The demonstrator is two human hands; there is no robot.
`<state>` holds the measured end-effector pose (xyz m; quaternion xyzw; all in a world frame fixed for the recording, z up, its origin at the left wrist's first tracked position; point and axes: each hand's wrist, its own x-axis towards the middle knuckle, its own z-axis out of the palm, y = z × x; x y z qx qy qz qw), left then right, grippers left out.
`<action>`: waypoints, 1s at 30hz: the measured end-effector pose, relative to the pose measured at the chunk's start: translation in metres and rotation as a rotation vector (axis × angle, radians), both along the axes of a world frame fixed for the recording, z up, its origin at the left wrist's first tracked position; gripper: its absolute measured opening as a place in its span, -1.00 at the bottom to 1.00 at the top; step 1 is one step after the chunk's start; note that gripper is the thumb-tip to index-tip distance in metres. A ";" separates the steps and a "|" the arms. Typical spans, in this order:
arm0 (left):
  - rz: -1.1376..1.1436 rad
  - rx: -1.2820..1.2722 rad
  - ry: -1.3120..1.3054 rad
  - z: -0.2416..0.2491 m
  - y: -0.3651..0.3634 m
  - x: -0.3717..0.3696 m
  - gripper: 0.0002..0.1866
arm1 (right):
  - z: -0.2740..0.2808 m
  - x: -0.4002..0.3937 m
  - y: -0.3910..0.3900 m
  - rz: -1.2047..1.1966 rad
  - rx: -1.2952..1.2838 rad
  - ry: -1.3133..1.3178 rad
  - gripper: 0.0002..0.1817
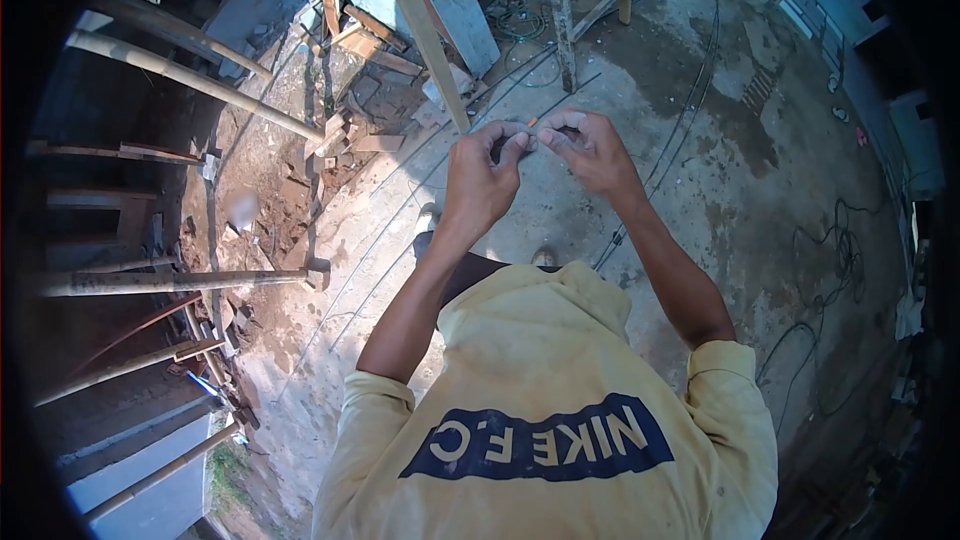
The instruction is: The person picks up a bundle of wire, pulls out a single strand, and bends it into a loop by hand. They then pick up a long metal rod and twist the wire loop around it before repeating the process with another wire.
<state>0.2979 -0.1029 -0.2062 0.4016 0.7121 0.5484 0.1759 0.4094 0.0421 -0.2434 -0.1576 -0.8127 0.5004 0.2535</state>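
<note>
Both arms reach forward, and the fingertips meet in front of my chest. My left hand (484,172) is closed in a pinch, thumb against fingers. My right hand (594,152) pinches close beside it, thumb and index pressed together. Between the fingertips shows a small orange piece (533,124), too small for its kind to be told. The fingers hide the rest of it. Pale dust covers the fingers.
A wooden post (425,35) and a narrower pole (560,20) rise ahead. Bamboo poles (200,84) lean at left over rubble and wood offcuts (378,143). Thin rods (385,275) lie on the concrete floor (690,230). Cables (848,250) coil at right.
</note>
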 end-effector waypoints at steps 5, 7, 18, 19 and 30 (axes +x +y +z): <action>-0.190 -0.003 -0.058 0.002 -0.007 -0.028 -0.82 | 0.009 0.003 0.002 0.145 -0.659 0.103 -0.77; -0.178 0.118 -0.041 -0.008 -0.002 -0.030 -0.84 | 0.011 0.001 0.000 0.183 -0.768 0.157 -0.79; 0.043 0.277 0.149 -0.028 0.020 0.004 -0.88 | 0.011 -0.024 -0.022 -0.031 -1.129 0.339 -0.86; 0.040 0.277 0.150 -0.023 0.019 0.006 -0.88 | 0.015 -0.027 -0.026 -0.147 -0.889 0.326 -0.85; -0.023 -0.057 0.585 0.036 0.009 -0.019 -0.90 | 0.008 -0.022 -0.012 -0.383 0.533 0.236 -0.94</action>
